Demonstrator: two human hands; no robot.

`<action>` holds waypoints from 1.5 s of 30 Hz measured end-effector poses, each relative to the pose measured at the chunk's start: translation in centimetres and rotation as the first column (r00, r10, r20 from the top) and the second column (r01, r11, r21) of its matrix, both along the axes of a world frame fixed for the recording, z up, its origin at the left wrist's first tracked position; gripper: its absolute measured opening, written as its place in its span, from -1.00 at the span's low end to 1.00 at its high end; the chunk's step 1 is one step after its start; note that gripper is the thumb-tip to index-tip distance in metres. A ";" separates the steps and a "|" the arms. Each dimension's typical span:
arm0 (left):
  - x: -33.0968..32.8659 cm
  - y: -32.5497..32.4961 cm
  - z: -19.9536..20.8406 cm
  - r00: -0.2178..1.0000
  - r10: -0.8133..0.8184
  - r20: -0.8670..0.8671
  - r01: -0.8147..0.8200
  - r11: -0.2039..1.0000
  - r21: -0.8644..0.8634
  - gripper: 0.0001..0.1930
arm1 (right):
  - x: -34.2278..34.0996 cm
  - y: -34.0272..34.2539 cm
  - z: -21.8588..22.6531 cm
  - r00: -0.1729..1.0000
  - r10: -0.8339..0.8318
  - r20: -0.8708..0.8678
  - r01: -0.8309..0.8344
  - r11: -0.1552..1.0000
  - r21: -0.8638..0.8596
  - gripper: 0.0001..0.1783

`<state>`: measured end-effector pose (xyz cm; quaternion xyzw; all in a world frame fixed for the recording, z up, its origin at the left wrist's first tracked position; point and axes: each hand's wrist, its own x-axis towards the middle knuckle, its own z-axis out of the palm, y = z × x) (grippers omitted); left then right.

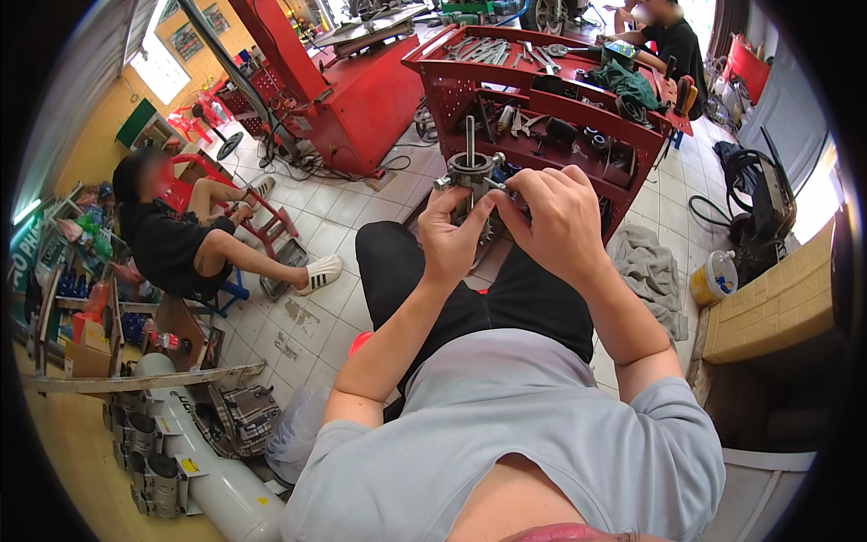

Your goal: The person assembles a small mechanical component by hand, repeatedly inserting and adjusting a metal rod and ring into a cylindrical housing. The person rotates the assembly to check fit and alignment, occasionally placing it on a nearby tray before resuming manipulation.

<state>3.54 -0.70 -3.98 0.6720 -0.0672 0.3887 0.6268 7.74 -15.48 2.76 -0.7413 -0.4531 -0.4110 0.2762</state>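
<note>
Above my lap, my left hand (449,239) is closed around a silver metal machine part (469,165). It has a round, ring-shaped top, bolt-like pieces sticking out at its sides, and a straight shaft (470,135) standing upright from the middle. My right hand (558,217) is at the right side of the part, thumb and fingers pinched together at the end of a thin metal rod (496,186) that juts out from it. My fingers hide much of the part's lower body; a toothed-looking bit shows beneath.
Ahead stands a red tool cart (533,68) with wrenches on top and loose parts on its shelf. Left of it is a red machine (352,113). A person (172,226) sits at left; another person (677,45) is at far right. A grey cloth (646,275) lies on the floor.
</note>
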 end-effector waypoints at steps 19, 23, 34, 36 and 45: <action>-0.1 0.8 -0.3 0.999 0.025 -0.033 -0.024 0.999 0.040 -0.87 | -1.1 -0.5 0.6 0.992 -0.079 -0.102 0.066 0.990 -0.122 -0.77; -0.3 0.5 0.4 0.999 0.003 -0.045 -0.003 1.000 -0.002 -0.85 | -1.2 -0.5 0.9 0.991 -0.041 -0.128 0.033 0.998 -0.062 -0.78; -0.4 0.8 0.5 0.997 0.081 0.010 -0.082 0.992 0.100 -0.87 | -1.4 -0.6 0.8 0.994 -0.007 -0.110 0.001 0.998 -0.059 -0.82; -0.5 0.7 0.7 0.995 0.094 0.025 -0.097 0.987 0.127 -0.88 | -1.4 -0.4 1.0 0.997 -0.008 -0.079 0.007 1.000 -0.017 -0.79; -0.7 0.7 0.6 0.999 0.049 -0.019 -0.048 0.998 0.051 -0.86 | -1.4 -0.8 1.0 0.990 -0.015 -0.143 0.005 0.997 -0.073 -0.79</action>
